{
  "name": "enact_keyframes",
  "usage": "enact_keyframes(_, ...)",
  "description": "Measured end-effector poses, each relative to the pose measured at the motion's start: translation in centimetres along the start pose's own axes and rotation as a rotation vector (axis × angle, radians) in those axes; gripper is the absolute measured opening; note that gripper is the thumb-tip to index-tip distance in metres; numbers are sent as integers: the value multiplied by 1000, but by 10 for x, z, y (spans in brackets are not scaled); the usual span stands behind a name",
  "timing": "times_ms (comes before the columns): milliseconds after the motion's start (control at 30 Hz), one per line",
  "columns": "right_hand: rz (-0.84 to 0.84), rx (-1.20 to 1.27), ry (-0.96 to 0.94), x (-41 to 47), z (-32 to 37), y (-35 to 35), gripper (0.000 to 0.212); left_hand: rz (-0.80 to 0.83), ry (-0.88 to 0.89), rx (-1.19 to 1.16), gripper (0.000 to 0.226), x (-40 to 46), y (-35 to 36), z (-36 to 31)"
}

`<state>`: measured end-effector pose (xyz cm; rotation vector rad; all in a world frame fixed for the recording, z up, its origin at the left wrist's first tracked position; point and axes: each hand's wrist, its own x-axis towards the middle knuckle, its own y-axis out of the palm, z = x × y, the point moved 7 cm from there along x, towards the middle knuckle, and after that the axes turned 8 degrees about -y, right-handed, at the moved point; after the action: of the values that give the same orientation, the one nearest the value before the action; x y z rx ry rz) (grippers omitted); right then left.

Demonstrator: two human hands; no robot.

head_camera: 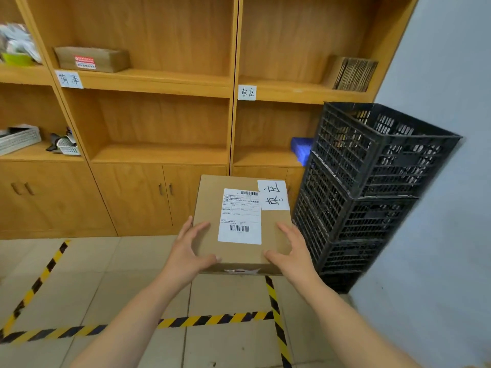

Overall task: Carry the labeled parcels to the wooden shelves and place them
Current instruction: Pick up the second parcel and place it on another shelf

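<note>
I hold a brown cardboard parcel [210, 203] in front of me, above the floor, with a white shipping label and a white handwritten tag on its top. My left hand [190, 249] grips its near left corner, my right hand [291, 251] its near right corner. Beyond it stand the wooden shelves [159, 81], with handwritten paper tags [247, 92] taped to the shelf edges. A flat brown box [91, 59] lies on the upper left shelf board.
A stack of black plastic crates [372, 187] stands at the right, close to the parcel, against a pale wall. A blue item [301, 150] sits on the lower right shelf. Small baskets sit on the far left shelves. Yellow-black tape [212, 320] marks the tiled floor.
</note>
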<state>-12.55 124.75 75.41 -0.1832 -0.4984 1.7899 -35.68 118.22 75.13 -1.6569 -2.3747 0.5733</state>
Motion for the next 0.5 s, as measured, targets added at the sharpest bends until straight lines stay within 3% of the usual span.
enact_keyframes(500,25,88,-13,253,-35,-42,66,-24,71,73,79,247,39,-62)
